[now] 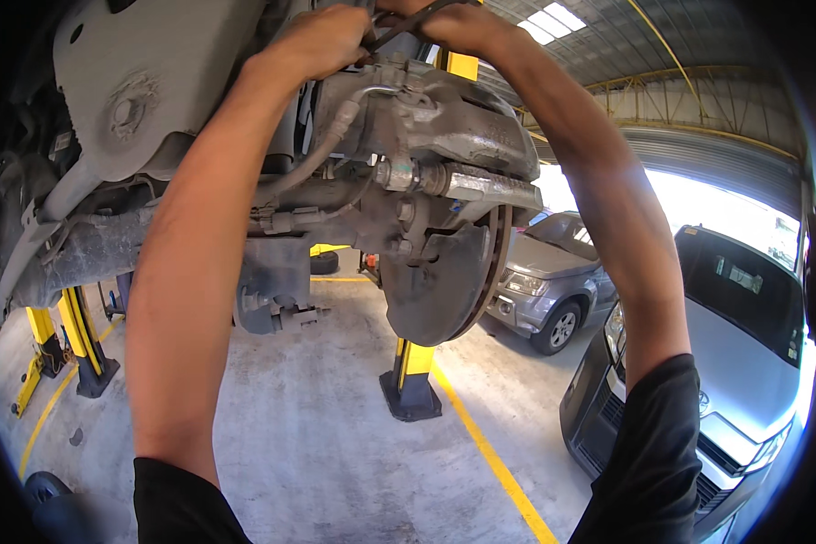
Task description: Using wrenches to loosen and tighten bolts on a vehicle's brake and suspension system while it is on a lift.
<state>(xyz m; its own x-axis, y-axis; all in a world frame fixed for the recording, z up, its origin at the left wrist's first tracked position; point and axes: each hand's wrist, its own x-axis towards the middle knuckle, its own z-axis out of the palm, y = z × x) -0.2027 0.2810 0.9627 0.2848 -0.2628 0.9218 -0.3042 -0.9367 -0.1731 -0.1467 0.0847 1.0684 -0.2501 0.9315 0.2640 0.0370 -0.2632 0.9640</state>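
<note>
Both my arms reach up to the top edge of the view, above a raised vehicle's wheel hub. My left hand (329, 41) is closed, its fingertips at the lower end of a dark narrow bar (406, 29). The bar slants up to the right and passes in front of my right hand (467, 30), whose fingers are curled; what they grip is partly cut off and hidden. Just below the hands sit the brake caliper (471, 127) and a brake hose (335, 131) with a metal end. Under the caliper hang the dust shield (440, 286) and brake disc (494, 263).
A grey suspension arm (145, 82) and an axle (100, 245) fill the upper left. Yellow-and-black lift posts (412, 381) stand on the concrete floor (308, 435) beside a yellow line (485, 462). A silver SUV (558, 272) and a light van (734, 335) are parked at right.
</note>
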